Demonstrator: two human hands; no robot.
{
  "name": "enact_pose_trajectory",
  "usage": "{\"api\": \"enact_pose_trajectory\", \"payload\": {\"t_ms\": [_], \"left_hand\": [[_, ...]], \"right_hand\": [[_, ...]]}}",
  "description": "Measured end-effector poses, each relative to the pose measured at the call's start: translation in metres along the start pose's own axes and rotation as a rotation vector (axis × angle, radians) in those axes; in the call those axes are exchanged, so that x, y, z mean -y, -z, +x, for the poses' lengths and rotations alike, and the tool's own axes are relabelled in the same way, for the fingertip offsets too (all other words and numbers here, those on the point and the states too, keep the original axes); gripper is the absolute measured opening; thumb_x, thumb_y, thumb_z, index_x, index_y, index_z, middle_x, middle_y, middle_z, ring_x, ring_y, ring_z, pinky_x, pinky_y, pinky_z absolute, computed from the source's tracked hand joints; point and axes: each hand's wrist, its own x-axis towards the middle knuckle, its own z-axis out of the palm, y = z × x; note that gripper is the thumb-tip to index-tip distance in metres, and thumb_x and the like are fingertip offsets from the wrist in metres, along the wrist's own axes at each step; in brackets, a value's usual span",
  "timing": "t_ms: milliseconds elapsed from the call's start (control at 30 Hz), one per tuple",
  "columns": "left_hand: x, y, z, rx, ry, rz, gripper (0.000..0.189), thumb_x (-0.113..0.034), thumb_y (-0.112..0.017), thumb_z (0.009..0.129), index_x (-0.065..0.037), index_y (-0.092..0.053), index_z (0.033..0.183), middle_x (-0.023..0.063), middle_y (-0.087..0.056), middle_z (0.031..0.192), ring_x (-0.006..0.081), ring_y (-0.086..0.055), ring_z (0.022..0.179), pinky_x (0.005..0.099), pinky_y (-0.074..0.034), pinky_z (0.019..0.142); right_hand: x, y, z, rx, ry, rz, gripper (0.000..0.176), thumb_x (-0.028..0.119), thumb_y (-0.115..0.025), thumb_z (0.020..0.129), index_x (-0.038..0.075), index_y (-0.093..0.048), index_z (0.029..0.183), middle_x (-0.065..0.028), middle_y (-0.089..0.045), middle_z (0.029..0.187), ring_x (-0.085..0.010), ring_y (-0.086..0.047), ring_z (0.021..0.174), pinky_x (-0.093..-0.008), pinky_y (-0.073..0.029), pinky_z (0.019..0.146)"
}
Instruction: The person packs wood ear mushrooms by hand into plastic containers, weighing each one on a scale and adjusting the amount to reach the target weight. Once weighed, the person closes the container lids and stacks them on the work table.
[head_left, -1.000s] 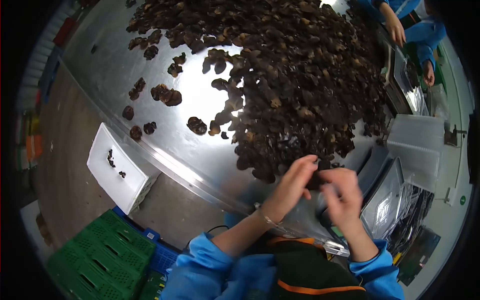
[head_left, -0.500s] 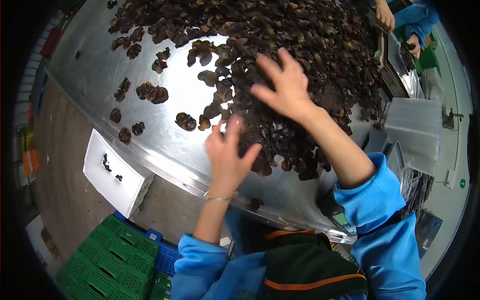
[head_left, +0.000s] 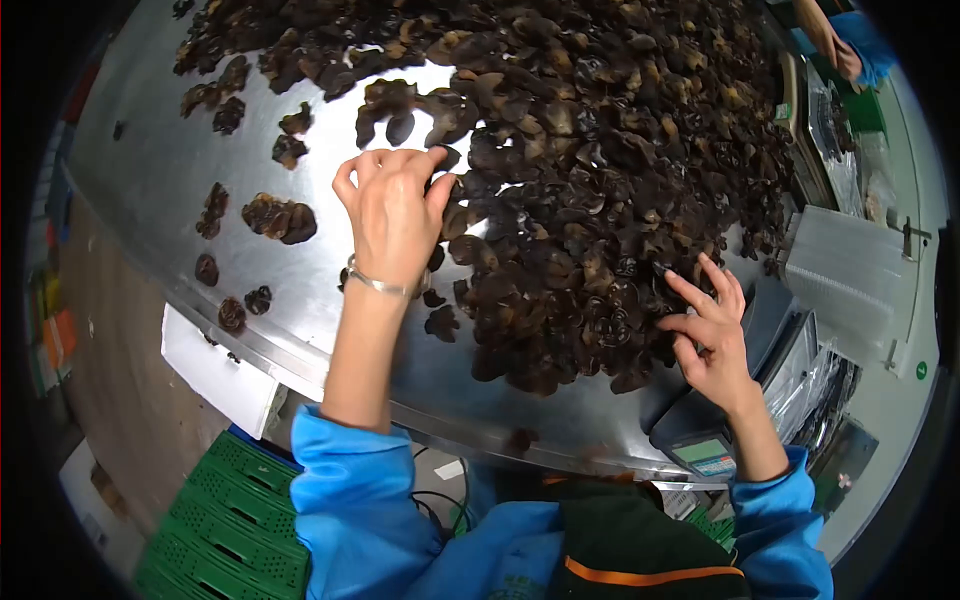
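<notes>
A large heap of dark brown wood ear mushrooms covers much of the steel table. My left hand, with a bracelet at the wrist, is at the heap's left edge. Its fingers are curled, and a dark wood ear mushroom shows between the index fingertip and thumb. At the right front edge of the heap, my right hand has its fingers apart, with the tips against the mushrooms. Nothing shows held in it. Several loose mushrooms lie left of my left hand.
A white box stands beyond the table's left front edge, above green crates. A scale sits near my right forearm, beside stacked clear plastic trays. Another person's hand is at the upper right.
My left hand has moved up and away, its fingers curling at the heap's edge. My right hand has come down and right from above the heap. Mushrooms along the front are gathered closer together.
</notes>
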Motion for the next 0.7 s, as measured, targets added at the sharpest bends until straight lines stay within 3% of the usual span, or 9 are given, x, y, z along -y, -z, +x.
{"api": "enact_pose_trajectory", "payload": {"t_ms": [67, 200, 267, 333, 400, 433, 533, 700], "left_hand": [[-0.002, -0.005, 0.007, 0.026, -0.007, 0.057, 0.027, -0.019, -0.071, 0.070, -0.014, -0.068, 0.096, 0.0032, -0.061, 0.086, 0.0216, -0.051, 0.089, 0.0386, -0.032, 0.086], [0.003, -0.010, 0.006, 0.028, 0.006, 0.047, 0.021, -0.013, -0.069, 0.070, -0.013, -0.067, 0.091, 0.0023, -0.060, 0.085, 0.0213, -0.051, 0.091, 0.0358, -0.033, 0.085], [-0.004, -0.002, 0.001, -0.038, 0.009, -0.013, 0.019, -0.010, -0.067, 0.072, -0.012, -0.066, 0.091, 0.0033, -0.059, 0.085, 0.0210, -0.052, 0.090, 0.0346, -0.035, 0.083], [-0.021, 0.014, -0.006, -0.103, 0.008, -0.075, 0.018, -0.008, -0.064, 0.074, -0.011, -0.066, 0.092, 0.0043, -0.059, 0.085, 0.0207, -0.053, 0.090, 0.0335, -0.038, 0.081], [-0.045, 0.029, -0.012, 0.092, 0.409, -0.765, 0.020, -0.003, -0.058, 0.078, -0.009, -0.063, 0.096, 0.0064, -0.058, 0.087, 0.0196, -0.056, 0.081, 0.0295, -0.043, 0.071], [-0.042, 0.025, -0.017, 0.137, 0.111, -0.584, 0.023, -0.001, -0.054, 0.080, -0.007, -0.061, 0.101, 0.0078, -0.056, 0.087, 0.0177, -0.055, 0.070, 0.0271, -0.044, 0.060], [-0.057, 0.012, -0.027, 0.254, 0.004, -0.349, 0.020, -0.008, -0.065, 0.077, -0.006, -0.062, 0.096, 0.0093, -0.051, 0.080, 0.0242, -0.053, 0.063, 0.0321, -0.044, 0.058], [-0.057, -0.002, -0.034, 0.135, -0.055, -0.302, 0.015, -0.008, -0.069, 0.073, -0.005, -0.065, 0.087, 0.0095, -0.051, 0.074, 0.0258, -0.053, 0.064, 0.0325, -0.044, 0.056]], "right_hand": [[0.005, 0.000, -0.004, -0.166, -0.094, 0.090, 0.019, 0.001, -0.057, 0.062, 0.009, -0.066, 0.076, -0.0081, -0.055, 0.122, -0.0348, -0.033, 0.126, -0.0502, -0.018, 0.104], [0.023, -0.006, 0.019, -0.389, -0.107, 0.177, 0.020, -0.001, -0.060, 0.063, 0.008, -0.065, 0.080, -0.0082, -0.060, 0.106, -0.0306, -0.048, 0.108, -0.0440, -0.030, 0.097], [0.038, -0.008, 0.046, -0.385, 0.023, 0.173, 0.021, 0.000, -0.063, 0.068, 0.007, -0.064, 0.087, -0.0029, -0.061, 0.088, -0.0213, -0.054, 0.092, -0.0399, -0.033, 0.092], [0.049, -0.015, 0.072, -0.350, 0.055, 0.205, 0.022, 0.003, -0.064, 0.071, 0.010, -0.064, 0.092, -0.0026, -0.059, 0.084, -0.0212, -0.053, 0.089, -0.0387, -0.032, 0.091], [0.036, -0.035, 0.090, -0.386, 0.004, 0.187, 0.021, 0.006, -0.064, 0.072, 0.011, -0.064, 0.092, -0.0024, -0.058, 0.085, -0.0218, -0.052, 0.089, -0.0386, -0.031, 0.089], [0.033, -0.033, 0.086, -0.356, -0.002, 0.123, 0.020, 0.006, -0.064, 0.072, 0.011, -0.064, 0.092, -0.0024, -0.058, 0.093, -0.0226, -0.050, 0.093, -0.0391, -0.031, 0.088], [0.024, -0.036, 0.063, -0.322, -0.057, 0.069, 0.019, 0.006, -0.064, 0.072, 0.011, -0.064, 0.091, -0.0031, -0.056, 0.097, -0.0239, -0.048, 0.097, -0.0397, -0.031, 0.089], [0.021, -0.028, 0.018, -0.315, -0.102, 0.074, 0.019, 0.003, -0.063, 0.071, 0.010, -0.064, 0.088, -0.0040, -0.057, 0.103, -0.0255, -0.049, 0.099, -0.0403, -0.032, 0.088]]}}
